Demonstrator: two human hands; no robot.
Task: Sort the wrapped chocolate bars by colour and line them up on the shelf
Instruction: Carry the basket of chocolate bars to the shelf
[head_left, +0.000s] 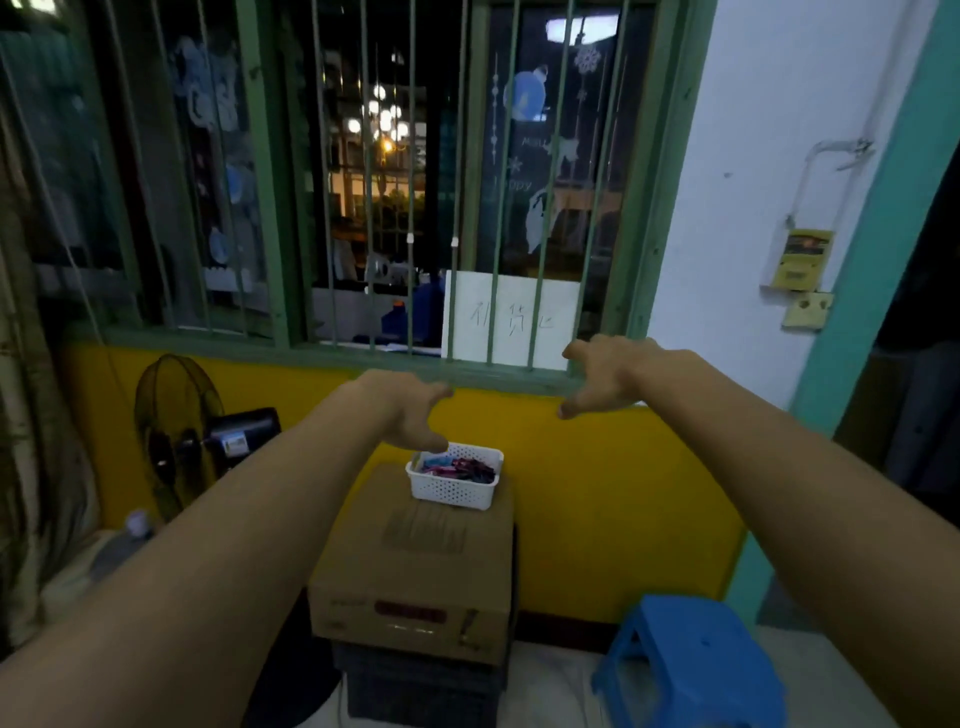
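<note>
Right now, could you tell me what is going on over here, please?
A person reaches both bare arms forward. The left hand is spread over the far rim of a white basket, holding nothing; the right hand hangs open further right, also empty. The basket holds wrapped bars in blue, pink and dark wrappers and sits on a cardboard box. No bar is in hand yet.

Bars: wrapped chocolate bars (460, 466) in blue, pink-red and dark wrappers, heaped loosely with the colours mixed.
Place: inside a white perforated basket (452, 493), lying below its rim.
Basket: upright at the far edge of the cardboard box (415, 561) top.
</note>
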